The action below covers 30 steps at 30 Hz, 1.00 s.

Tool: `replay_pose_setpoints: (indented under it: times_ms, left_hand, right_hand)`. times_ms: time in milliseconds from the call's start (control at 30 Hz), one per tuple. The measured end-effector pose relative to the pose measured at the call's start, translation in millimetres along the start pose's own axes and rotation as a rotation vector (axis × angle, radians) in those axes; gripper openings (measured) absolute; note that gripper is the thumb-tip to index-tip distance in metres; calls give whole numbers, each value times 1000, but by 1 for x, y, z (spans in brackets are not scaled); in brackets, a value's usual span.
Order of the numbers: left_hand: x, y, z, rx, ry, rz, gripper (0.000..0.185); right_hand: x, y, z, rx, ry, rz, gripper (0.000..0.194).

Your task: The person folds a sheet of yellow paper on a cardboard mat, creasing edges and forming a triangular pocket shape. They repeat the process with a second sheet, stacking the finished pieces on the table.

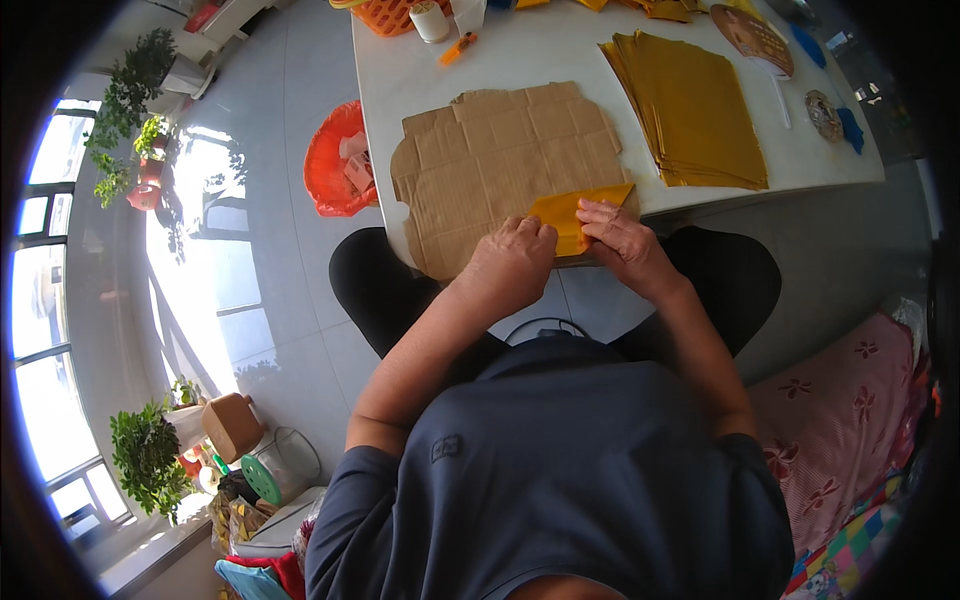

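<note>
A sheet of golden-yellow paper (562,217), partly folded, lies over the near right edge of a flattened piece of brown cardboard (502,150). My left hand (521,251) grips the sheet's left side with curled fingers. On its right side, my right hand (619,236) has its fingers on top and the thumb hidden beneath. A fanned stack of gold sheets (690,112) rests on the white table to the right of the cardboard.
The white table (540,45) carries an orange plastic basket (386,16), a white spool (430,21), an orange cutter (458,49), a hand fan (752,43) and a roll of tape (823,116). Beside its left edge stands a red-lined bin (330,169).
</note>
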State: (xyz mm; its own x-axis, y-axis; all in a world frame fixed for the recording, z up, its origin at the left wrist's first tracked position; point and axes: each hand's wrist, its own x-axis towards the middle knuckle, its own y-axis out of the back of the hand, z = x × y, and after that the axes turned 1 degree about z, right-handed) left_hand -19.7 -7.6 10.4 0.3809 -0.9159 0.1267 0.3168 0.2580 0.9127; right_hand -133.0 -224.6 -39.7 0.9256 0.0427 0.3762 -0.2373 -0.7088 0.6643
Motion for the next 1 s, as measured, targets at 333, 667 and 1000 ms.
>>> replay_pose_setpoints:
  times_ms: [333,667,1000]
  left_hand:
    - [26,-3,-54,15,47,-1,8]
    - [25,-20,-59,-18,197,117,13]
    - [28,-15,-60,-79,224,185,22]
  right_hand:
    - [12,-11,4,19,-164,134,9]
    - [28,-18,0,-123,-253,188,23]
    - [37,-18,-6,-175,-252,208,28]
